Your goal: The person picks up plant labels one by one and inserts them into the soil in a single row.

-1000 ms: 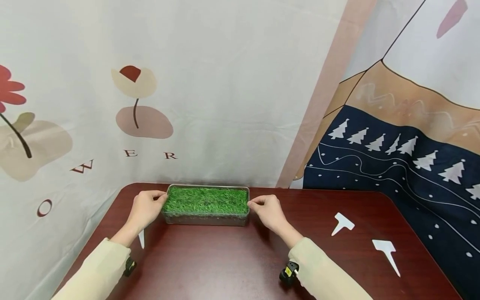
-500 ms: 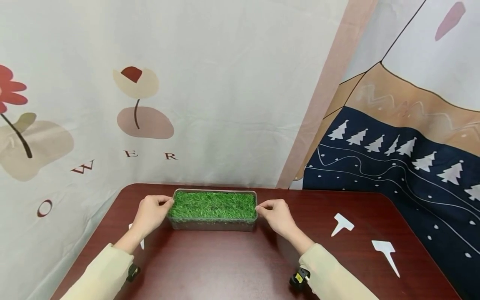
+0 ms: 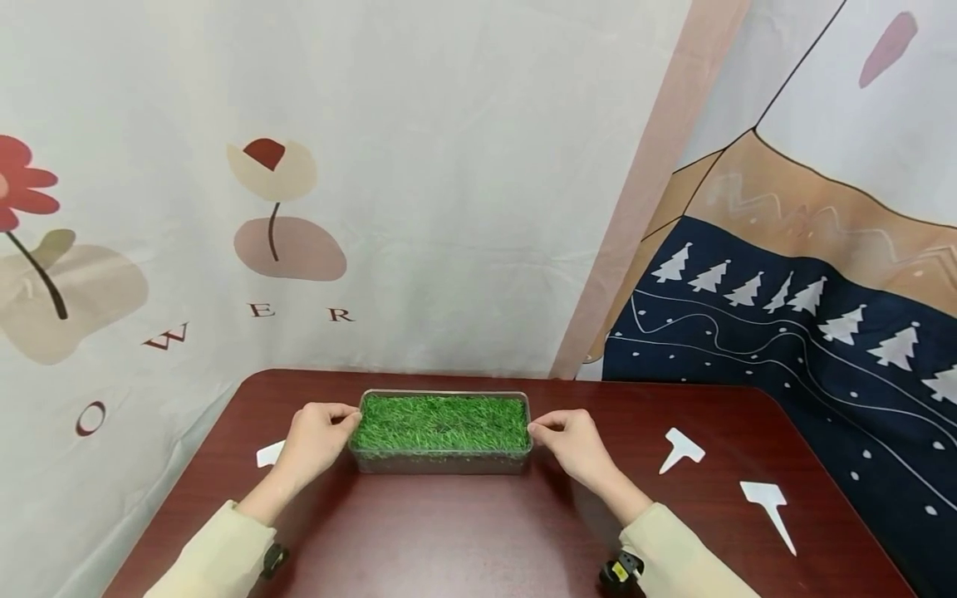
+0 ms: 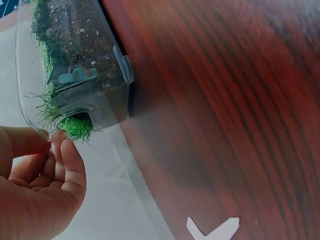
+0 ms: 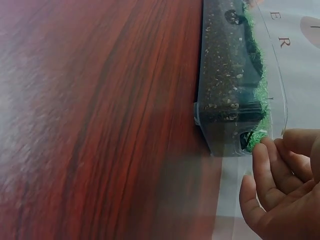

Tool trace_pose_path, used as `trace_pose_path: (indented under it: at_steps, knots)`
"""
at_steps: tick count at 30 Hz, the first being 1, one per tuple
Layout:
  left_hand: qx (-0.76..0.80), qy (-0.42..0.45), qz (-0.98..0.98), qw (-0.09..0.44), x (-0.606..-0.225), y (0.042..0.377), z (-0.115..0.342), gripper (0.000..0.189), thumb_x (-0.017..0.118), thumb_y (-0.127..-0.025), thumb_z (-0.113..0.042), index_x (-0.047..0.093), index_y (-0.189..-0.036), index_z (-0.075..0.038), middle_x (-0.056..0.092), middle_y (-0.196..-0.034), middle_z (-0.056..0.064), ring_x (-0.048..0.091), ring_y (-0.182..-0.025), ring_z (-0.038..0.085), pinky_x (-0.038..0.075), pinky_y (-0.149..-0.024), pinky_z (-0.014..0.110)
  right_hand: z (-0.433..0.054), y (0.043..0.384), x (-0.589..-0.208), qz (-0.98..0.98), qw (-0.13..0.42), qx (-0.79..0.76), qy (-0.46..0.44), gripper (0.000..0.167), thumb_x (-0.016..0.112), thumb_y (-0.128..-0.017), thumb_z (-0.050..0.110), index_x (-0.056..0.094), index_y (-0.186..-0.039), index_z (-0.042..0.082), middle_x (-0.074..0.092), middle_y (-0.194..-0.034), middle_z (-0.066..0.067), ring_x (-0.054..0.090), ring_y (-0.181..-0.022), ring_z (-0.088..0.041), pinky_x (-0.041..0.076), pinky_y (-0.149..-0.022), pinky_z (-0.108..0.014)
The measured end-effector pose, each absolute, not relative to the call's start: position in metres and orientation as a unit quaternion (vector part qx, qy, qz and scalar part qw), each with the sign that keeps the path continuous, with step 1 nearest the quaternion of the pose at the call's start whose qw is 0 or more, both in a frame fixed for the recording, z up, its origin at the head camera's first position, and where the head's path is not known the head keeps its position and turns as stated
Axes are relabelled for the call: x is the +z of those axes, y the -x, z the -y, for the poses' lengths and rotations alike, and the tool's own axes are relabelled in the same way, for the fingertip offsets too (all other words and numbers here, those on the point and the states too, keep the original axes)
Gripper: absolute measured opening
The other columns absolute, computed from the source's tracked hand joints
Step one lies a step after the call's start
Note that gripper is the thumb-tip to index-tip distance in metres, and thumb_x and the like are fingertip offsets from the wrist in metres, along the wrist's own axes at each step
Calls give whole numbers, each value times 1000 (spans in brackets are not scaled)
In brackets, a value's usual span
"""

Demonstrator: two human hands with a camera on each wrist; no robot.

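A clear plastic planter box (image 3: 443, 463) with a mat of green grass (image 3: 444, 422) on top is at the far side of the table. Through its wall (image 4: 107, 107) in the left wrist view, dark soil (image 4: 82, 40) with pale specks shows. My left hand (image 3: 317, 436) pinches the rim at the box's left end between thumb and fingers. At the right end, my right hand (image 3: 574, 444) pinches the opposite rim; its thumb and fingertips (image 5: 261, 147) meet the edge in the right wrist view. Whether the base touches the table cannot be told.
Two white T-shaped plant labels (image 3: 682, 449) lie on the dark red table (image 3: 463, 531) to the right. Another white label (image 3: 270, 454) lies behind my left wrist, partly hidden. A printed curtain (image 3: 449, 208) hangs close behind the table's back edge.
The planter box has moved right and nearer to me, with both hands moving along on its ends. The left label's visible part has changed as my forearm passed over it.
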State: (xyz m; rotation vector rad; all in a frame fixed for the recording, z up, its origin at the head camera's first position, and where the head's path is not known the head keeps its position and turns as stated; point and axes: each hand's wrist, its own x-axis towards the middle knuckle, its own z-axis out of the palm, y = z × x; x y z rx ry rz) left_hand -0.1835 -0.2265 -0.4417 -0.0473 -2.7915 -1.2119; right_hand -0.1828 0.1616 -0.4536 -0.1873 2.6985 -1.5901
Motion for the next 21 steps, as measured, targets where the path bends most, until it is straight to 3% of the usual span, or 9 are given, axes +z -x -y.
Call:
trace_pose_path:
  at_steps: [5,14,21]
  knots:
    - [-398,21,916,47,-441,176,219,20,67,-99,-9,79,-108,3,78,-88,9,49,-60,15,41,-61,31,-171,176,-454,-862,2,-504,61,9,75,-95,10,82,-92,7,75,-81,-1,62,-78,-14,49,-66,-31]
    - [-391,23,919,45,-441,166,207,18,69,-98,-11,81,-107,0,78,-92,7,57,-71,14,47,-66,32,-182,163,-454,-866,-3,-497,52,9,75,-95,9,82,-91,8,75,-79,1,63,-78,-12,48,-66,-26]
    - [-406,26,912,43,-443,159,199,16,70,-97,-9,81,-105,-1,78,-90,6,50,-61,12,43,-61,28,-191,149,-454,-869,-8,-494,34,7,76,-95,10,82,-91,9,75,-80,2,63,-79,-11,49,-68,-26]
